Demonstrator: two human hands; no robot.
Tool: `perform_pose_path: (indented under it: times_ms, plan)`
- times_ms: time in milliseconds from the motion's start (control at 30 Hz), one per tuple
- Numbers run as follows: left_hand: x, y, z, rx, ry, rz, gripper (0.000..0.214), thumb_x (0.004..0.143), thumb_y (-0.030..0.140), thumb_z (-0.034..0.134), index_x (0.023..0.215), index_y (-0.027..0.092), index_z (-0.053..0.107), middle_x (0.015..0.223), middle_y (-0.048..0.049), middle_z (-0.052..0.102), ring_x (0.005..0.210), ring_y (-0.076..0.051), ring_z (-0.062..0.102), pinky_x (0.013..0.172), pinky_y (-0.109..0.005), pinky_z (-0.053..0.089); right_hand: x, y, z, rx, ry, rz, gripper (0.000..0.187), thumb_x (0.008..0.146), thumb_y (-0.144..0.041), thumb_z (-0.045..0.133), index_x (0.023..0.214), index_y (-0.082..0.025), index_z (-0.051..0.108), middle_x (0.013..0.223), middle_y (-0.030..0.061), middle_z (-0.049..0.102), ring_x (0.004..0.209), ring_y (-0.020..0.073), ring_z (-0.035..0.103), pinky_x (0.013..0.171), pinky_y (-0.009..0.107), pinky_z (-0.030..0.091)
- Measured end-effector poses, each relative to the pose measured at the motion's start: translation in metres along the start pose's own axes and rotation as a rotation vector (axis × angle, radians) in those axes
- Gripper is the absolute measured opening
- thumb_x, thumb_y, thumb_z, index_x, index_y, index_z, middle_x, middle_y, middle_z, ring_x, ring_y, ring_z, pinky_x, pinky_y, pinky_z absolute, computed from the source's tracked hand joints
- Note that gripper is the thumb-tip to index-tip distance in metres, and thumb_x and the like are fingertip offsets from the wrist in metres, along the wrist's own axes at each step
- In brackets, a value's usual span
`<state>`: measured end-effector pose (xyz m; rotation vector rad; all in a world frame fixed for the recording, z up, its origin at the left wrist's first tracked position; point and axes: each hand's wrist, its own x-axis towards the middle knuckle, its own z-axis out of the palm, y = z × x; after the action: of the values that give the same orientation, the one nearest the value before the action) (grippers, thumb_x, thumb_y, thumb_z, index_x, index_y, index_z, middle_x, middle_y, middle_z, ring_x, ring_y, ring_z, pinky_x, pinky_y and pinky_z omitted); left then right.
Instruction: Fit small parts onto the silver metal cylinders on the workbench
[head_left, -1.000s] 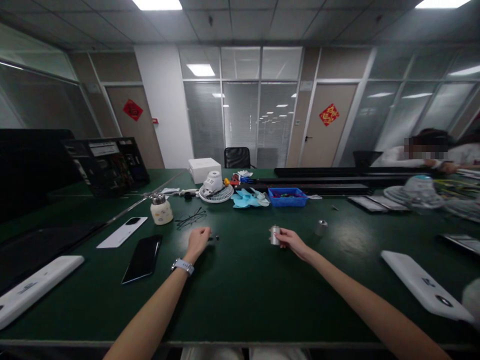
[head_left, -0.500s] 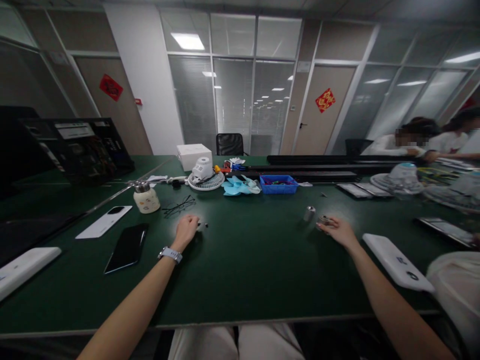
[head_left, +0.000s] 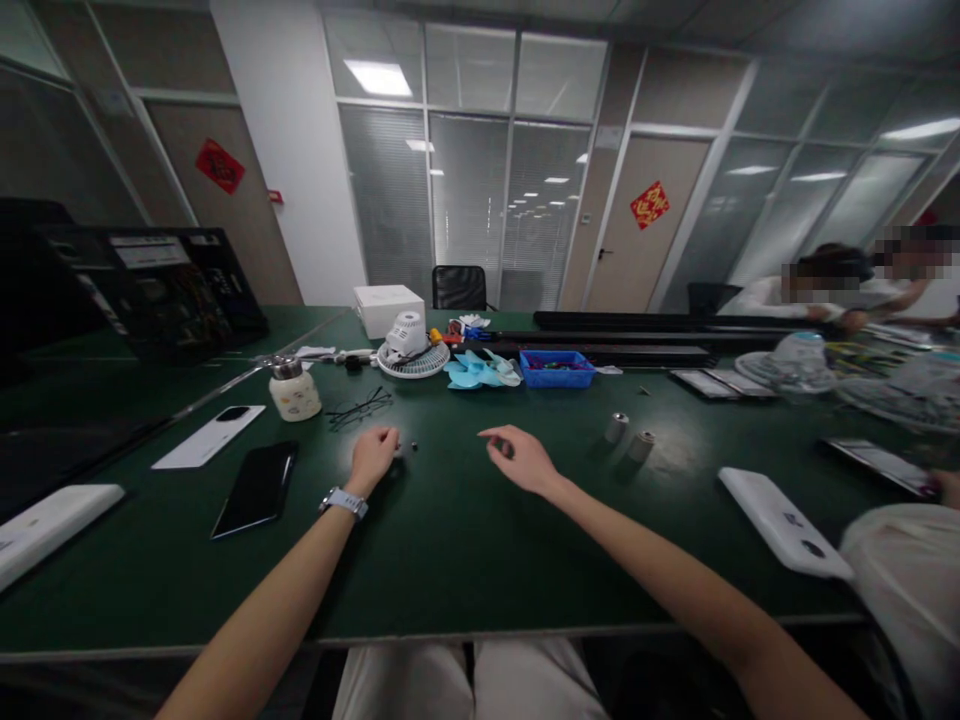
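Green bench (head_left: 450,570), glass wall (head_left: 469,210) behind it. Right hand (head_left: 525,462) has its grip loosely apart, nothing in it, and two metal cans (head_left: 616,429) (head_left: 641,447) stand off to its right. Left hand (head_left: 373,458)'s curled beside a tiny dark bit (head_left: 414,446); can't tell if its grip's on anything.

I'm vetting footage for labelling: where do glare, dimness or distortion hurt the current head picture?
Head view: pale glare spreads on the green table just right of the two metal cylinders; head view, left: the open computer case is dim; head view, edges: wide-angle stretch, the left door leaning; head view, near the left hand: the small dark piece is too small to identify.
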<state>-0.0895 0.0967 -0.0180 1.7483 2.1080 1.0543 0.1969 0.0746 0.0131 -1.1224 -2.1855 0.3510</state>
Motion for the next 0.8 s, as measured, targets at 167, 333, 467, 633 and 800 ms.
perform_pose_path:
  times_ms: [167,333,467,633,800]
  plan:
    - [-0.001,0.000,-0.002,-0.005,-0.006,0.010,0.037,0.078,0.037,0.036,0.061,0.017,0.062,0.074,-0.0074,0.069,0.071,-0.020,0.062,0.062,-0.026,0.039,0.063,-0.025,0.084,0.018,-0.091,0.100,0.041,0.075,-0.050,0.063,0.108,-0.026,0.068,0.075,0.0018,0.065,0.070,0.0157,0.055,0.062,0.026,0.039]
    - [0.001,-0.001,0.001,0.001,-0.007,0.025,0.037,0.078,0.037,0.037,0.058,0.018,0.061,0.071,-0.0072,0.069,0.069,-0.019,0.061,0.062,-0.026,0.038,0.085,-0.026,0.114,-0.031,-0.080,0.134,0.034,0.075,-0.056,0.060,0.094,-0.030,0.073,0.068,0.0011,0.063,0.063,0.0136,0.052,0.059,0.025,0.037]
    - [0.001,-0.001,0.001,-0.001,-0.012,0.035,0.037,0.078,0.037,0.037,0.057,0.017,0.061,0.070,-0.0067,0.068,0.067,-0.019,0.060,0.061,-0.026,0.038,0.074,-0.027,0.102,-0.007,-0.065,0.096,0.027,0.078,-0.050,0.061,0.091,-0.030,0.074,0.071,0.0018,0.061,0.064,0.0138,0.052,0.058,0.025,0.037]
    - [0.000,0.001,0.000,0.007,-0.025,0.025,0.038,0.079,0.039,0.037,0.059,0.017,0.062,0.073,-0.0071,0.068,0.068,-0.019,0.060,0.060,-0.026,0.037,0.032,0.001,0.024,0.002,0.019,0.016,0.028,0.084,-0.047,0.054,0.096,-0.029,0.072,0.078,0.0025,0.061,0.066,0.0136,0.053,0.061,0.026,0.038]
    - [0.000,0.002,0.001,0.032,-0.022,0.027,0.037,0.078,0.038,0.037,0.060,0.018,0.062,0.069,-0.0054,0.068,0.067,-0.019,0.058,0.058,-0.026,0.034,-0.018,0.079,-0.097,-0.240,0.232,0.094,0.033,0.081,-0.049,0.054,0.094,-0.024,0.073,0.075,0.0039,0.062,0.065,0.0149,0.053,0.062,0.027,0.039]
